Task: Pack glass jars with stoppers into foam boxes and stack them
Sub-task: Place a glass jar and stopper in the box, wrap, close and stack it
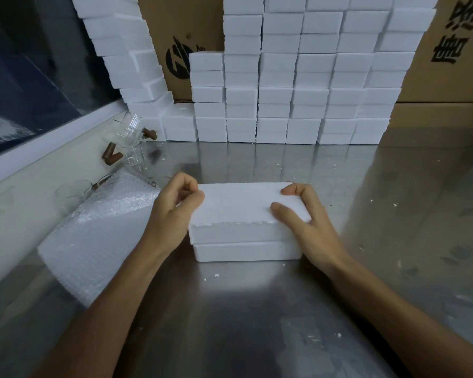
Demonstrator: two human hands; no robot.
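Head view shows a closed foam box (246, 227), lid on base, sitting on the steel desk (257, 323) in front of the person. The left hand (172, 211) grips its left end with curled fingers; the right hand (303, 225) holds the right end, thumb and forefinger pressed on the lid. Whether a jar is inside cannot be told. More glass jars (129, 140) with brown stoppers (111, 155) lie at the far left beside bubble wrap (104, 230), and the stacked boxes (298, 91) stand at the back. The lid's near edge looks ragged and slightly offset, so squeezing unevenly could crumble the foam or leave the lid askew, and a tilted box might topple a stack.
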